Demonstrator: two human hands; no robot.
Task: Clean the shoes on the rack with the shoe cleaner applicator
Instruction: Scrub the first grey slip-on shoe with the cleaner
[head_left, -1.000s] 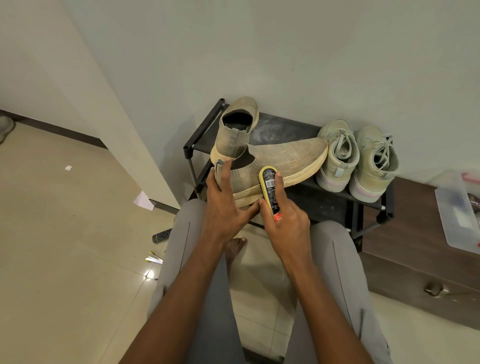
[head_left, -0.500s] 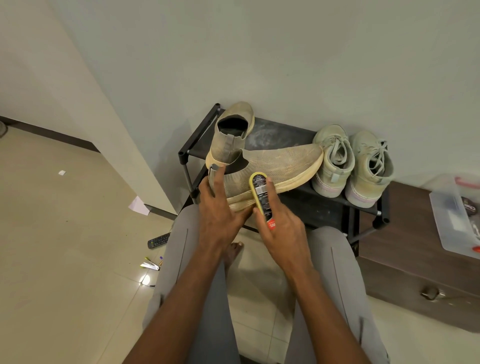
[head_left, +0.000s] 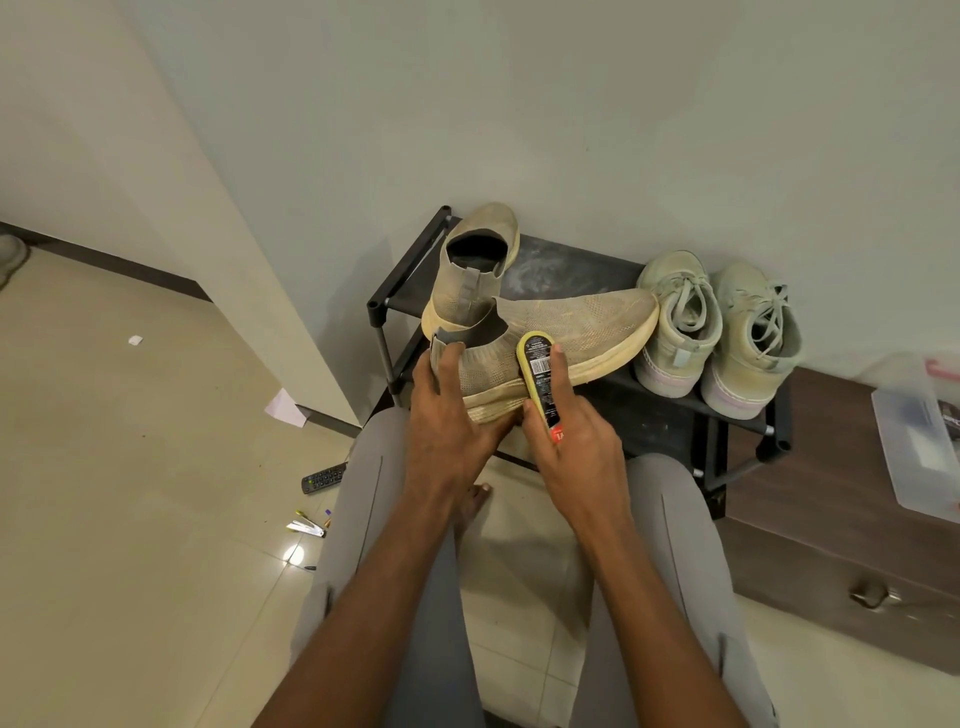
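Where wall (head_left: 571, 104) meets tiles (head_left: 130, 467)

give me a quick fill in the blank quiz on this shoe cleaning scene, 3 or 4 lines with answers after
1. The right hand holds the shoe cleaner applicator against the side of the ____ shoe.
2. The left hand grips that knit shoe at its ____ end.
3. The pair of lace-up sneakers stands on the black rack to the ____ of the knit shoes.
4. A remote control lies on the ____.

Answers: knit; heel; right; floor
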